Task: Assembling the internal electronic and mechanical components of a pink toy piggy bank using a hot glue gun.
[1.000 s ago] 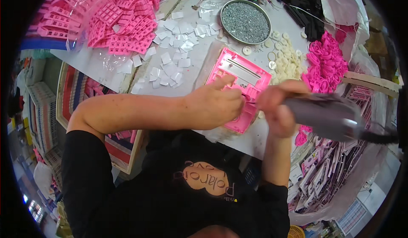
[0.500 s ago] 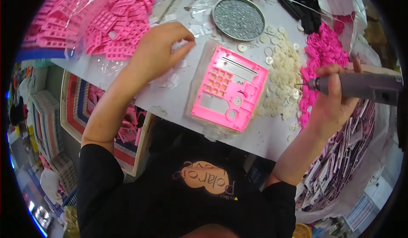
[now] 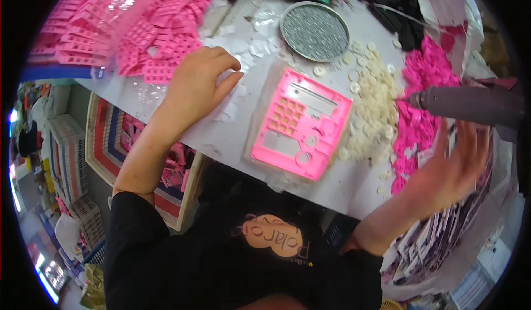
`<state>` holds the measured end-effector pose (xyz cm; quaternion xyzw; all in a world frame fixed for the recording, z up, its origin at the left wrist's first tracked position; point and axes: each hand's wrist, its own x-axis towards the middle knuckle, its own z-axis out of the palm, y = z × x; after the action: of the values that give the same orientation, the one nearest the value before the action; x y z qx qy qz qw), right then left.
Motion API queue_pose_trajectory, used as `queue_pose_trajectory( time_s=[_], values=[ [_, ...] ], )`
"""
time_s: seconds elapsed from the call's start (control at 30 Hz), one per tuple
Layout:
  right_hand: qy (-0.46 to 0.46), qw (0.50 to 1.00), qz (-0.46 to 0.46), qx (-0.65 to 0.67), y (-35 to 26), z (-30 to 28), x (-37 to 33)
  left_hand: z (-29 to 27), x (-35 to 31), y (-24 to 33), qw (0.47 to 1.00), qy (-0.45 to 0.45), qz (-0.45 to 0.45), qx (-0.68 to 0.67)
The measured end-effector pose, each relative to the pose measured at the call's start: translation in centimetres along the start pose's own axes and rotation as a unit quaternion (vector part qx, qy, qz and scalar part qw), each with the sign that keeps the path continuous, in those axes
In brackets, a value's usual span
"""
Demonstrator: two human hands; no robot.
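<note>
- Head cam: pink plastic case (image 3: 305, 126) sits face up mid-scene on white table (image 3: 351, 187), btwn the hands, apart from both.
- Left hand (image 3: 202, 79): thumb & fingers apart, beside white paper squares (image 3: 259, 48), near pink grid pcs (image 3: 157, 42) at far left.
- Right hand (image 3: 463, 158): blurry, fingers look spread, on near side of grey power screwdriver (image 3: 470, 104); can't tell if touching.
- Cream discs (image 3: 371, 102): piled right of case.

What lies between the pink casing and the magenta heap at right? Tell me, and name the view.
In the head view, cream-coloured discs lie between the pink casing and the magenta heap.
</note>
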<state>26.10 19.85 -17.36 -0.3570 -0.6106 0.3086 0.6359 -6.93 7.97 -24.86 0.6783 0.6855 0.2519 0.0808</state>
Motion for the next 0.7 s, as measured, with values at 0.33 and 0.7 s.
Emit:
queue_pose_trajectory(
  time_s=[0.33, 0.7],
  values=[
    [-0.527, 0.366, 0.075, 0.763, -3.9, 6.1, 1.6, -4.4, 3.4, -6.0, 0.983, 0.102, 0.024, 0.153],
    [-0.329, 0.543, 0.195, 0.747, -7.3, 2.9, -0.2, -5.4, 7.0, -8.2, 0.978, 0.024, 0.095, 0.182]
  ],
)
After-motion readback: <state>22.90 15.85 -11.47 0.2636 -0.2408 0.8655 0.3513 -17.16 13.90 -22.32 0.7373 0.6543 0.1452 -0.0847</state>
